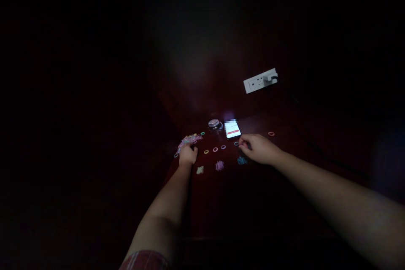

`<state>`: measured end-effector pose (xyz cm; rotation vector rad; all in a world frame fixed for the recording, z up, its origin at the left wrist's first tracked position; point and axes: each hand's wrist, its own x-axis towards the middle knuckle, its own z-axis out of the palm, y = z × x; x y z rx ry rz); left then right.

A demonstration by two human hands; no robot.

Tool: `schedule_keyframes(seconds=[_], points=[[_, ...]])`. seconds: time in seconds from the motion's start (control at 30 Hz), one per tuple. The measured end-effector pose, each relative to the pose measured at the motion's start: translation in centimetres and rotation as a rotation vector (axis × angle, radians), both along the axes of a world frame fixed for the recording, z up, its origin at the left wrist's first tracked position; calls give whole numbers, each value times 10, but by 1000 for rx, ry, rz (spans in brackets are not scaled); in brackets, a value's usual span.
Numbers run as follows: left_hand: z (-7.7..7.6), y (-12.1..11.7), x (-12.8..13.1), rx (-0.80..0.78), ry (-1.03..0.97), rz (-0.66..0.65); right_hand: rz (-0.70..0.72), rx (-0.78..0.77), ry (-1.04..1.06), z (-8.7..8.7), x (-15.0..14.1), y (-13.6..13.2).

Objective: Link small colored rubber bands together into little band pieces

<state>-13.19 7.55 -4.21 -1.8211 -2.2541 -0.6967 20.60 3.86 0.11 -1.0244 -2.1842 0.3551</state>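
My left hand (pixel 188 155) rests at the near edge of a mixed pile of small coloured hair ties (pixel 190 140). Its thumb shows at the right side; the other fingers are largely hidden by the back of the hand. My right hand (pixel 257 147) has its fingers curled and pinched at the edge of a pale blue hair tie (pixel 236 143). Left of that, in a row, lie a yellow hair tie (pixel 206 152), a pink one (pixel 215 149) and a purple one (pixel 223 147). Nearer me are small heaps of cream (pixel 200 170), purple (pixel 219 166) and blue hair ties (pixel 242 160).
A lit phone (pixel 233 129) lies behind the row, beside a round clear container (pixel 214 124). One orange hair tie (pixel 271 134) sits apart at the right, a green one (pixel 203 133) near the pile. A white power socket (pixel 260 81) with a plug is behind. Surroundings are very dark.
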Motion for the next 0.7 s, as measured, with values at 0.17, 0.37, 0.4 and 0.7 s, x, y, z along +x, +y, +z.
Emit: schedule_keyframes(seconds=[0.17, 0.37, 0.4, 0.7], points=[[1, -6, 0, 147, -68, -59, -5, 16, 16, -1, -2, -1], [-3, -7, 0, 237, -188, -101, 8, -2, 19, -2, -2, 0], [-3, -8, 1, 249, -200, -108, 7, 1, 23, -3, -1, 1], [8, -27, 12, 452, -313, -207, 24, 1, 56, -10, -1, 9]])
